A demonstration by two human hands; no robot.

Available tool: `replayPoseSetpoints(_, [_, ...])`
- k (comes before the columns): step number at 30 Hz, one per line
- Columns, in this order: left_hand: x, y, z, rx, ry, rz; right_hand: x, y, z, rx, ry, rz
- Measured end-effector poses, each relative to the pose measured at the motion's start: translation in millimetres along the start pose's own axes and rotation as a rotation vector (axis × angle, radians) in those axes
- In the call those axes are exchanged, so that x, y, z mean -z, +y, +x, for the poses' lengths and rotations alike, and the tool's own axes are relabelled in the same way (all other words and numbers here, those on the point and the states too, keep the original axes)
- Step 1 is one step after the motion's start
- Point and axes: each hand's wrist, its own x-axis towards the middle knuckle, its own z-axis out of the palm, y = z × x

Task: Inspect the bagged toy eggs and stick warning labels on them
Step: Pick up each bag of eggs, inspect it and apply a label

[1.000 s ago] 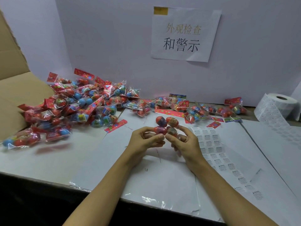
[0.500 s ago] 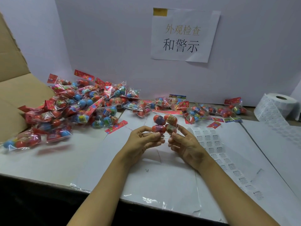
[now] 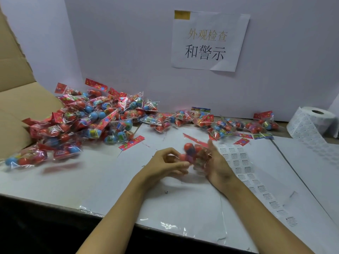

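Both hands hold one bag of toy eggs [image 3: 192,153] just above the white table [image 3: 73,180], in front of the person. The left hand [image 3: 165,165] pinches the bag's lower left edge with curled fingers, while the right hand [image 3: 216,162] cups its right side, thumb raised; the eggs sit between and slightly above the fingertips, blurred. A strip of warning labels [image 3: 238,162] lies just beside the right hand, and the pile of bagged eggs [image 3: 82,121] lies well to the left.

Paper sign [image 3: 209,41] on wall; cardboard box [image 3: 16,99] left.
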Motion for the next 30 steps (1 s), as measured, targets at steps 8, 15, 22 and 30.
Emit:
replayPoseSetpoints(8, [-4,-1,0,0.008,0.090,0.083,1,12,-3,0.079,-0.067,-0.222])
replayPoseSetpoints(15, [-3,-9,4,-0.042,0.145,0.117,0,13,-7,0.140,-0.054,-0.250])
replayPoseSetpoints(22, [-8,-7,11,-0.150,0.523,0.469,-15,-6,-11,0.455,0.318,-0.426])
replayPoseSetpoints(30, [-70,1,-3,-0.716,-0.120,1.091,-58,-52,-45,0.963,0.153,-0.517])
